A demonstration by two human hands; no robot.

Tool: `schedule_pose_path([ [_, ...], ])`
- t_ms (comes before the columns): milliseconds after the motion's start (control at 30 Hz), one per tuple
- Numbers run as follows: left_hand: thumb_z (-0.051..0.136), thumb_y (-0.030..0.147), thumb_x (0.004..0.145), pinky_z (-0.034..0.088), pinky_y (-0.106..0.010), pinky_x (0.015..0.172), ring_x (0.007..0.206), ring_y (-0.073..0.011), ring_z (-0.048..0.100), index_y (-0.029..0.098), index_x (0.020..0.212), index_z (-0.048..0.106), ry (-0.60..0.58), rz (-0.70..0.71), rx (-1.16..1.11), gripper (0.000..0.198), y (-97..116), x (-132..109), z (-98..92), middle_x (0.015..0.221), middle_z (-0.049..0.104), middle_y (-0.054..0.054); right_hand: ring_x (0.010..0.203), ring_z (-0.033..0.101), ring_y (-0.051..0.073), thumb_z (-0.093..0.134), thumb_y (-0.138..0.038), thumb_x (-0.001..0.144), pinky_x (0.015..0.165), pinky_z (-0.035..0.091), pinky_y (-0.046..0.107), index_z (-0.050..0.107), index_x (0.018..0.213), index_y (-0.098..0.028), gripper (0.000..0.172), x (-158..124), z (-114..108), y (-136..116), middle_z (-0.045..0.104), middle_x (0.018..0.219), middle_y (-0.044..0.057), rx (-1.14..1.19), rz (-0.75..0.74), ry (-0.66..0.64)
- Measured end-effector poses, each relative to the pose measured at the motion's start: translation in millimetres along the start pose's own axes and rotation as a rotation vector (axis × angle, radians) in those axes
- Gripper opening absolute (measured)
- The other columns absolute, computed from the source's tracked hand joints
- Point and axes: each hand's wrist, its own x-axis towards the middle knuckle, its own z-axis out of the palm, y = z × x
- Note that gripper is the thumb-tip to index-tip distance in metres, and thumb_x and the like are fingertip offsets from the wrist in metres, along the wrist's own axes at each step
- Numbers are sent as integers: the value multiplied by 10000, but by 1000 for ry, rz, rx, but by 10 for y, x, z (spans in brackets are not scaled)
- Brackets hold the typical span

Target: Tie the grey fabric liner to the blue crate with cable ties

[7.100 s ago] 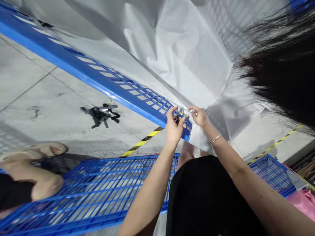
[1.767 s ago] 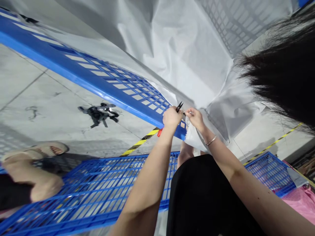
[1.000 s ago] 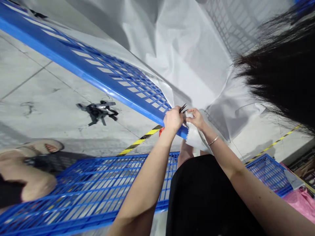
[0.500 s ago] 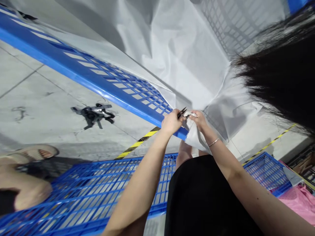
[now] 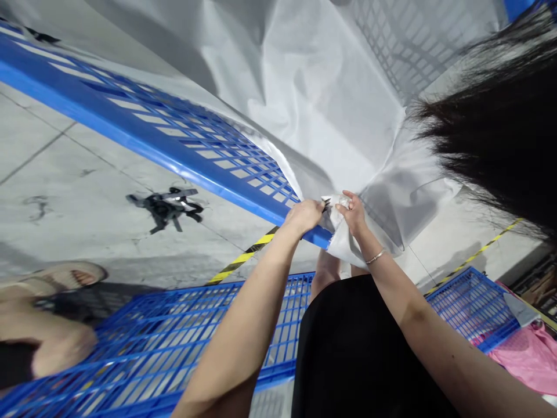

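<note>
My left hand [image 5: 307, 215] is closed on small dark thread snips [image 5: 326, 204], mostly hidden by my fingers. The snips' tips reach the bunched edge of the white fabric [image 5: 344, 239]. Just right of them, my right hand [image 5: 355, 215] pinches that fabric edge between thumb and fingers, with a bracelet [image 5: 375, 256] on the wrist. From my hands the fabric hangs down in front and spreads upward as one large sheet, lying inside a blue plastic basket. My left hand is beside the corner of the basket's blue rim [image 5: 195, 174].
Blue plastic crates [image 5: 174, 325] stand below and behind my arms, and pink fabric [image 5: 528, 357] lies at lower right. Dark straps or clips [image 5: 167, 208] lie on the floor near yellow-black tape [image 5: 243, 253]. Another person's leg [image 5: 52, 339] shows at left; dark hair [image 5: 500, 128] at right.
The snips have turned down toward the bunched fabric and show less. My right fingers have spread a little. The fabric edge along the basket has slackened into a curve.
</note>
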Motion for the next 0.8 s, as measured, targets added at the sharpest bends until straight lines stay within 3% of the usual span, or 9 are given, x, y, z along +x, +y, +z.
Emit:
schedule_pose_path([
  [233, 351, 368, 911, 498, -313, 737, 793, -246, 693, 178, 757, 720, -70, 7, -126, 443, -13, 74, -67, 738, 717, -118, 845, 637, 149, 625, -215, 741, 808, 523, 275, 474, 1247, -142, 533, -21, 25, -13, 650, 994, 76, -57, -24, 74],
  [533, 340, 422, 904, 474, -314, 604, 554, -213, 625, 167, 604, 680, -48, -74, -241, 520, -12, 187, -25, 592, 647, -104, 898, 644, 160, 608, -223, 770, 869, 497, 282, 518, 1166, -128, 417, -106, 64, -99, 657, 1023, 92, -156, -38, 139],
  [800, 339, 415, 899, 455, -303, 591, 553, -211, 605, 152, 662, 701, -83, -68, -200, 507, 7, 209, -31, 561, 628, -98, 861, 622, 169, 586, -196, 776, 842, 471, 292, 519, 1082, -171, 314, -186, 119, -144, 658, 932, 51, -259, -116, 202],
])
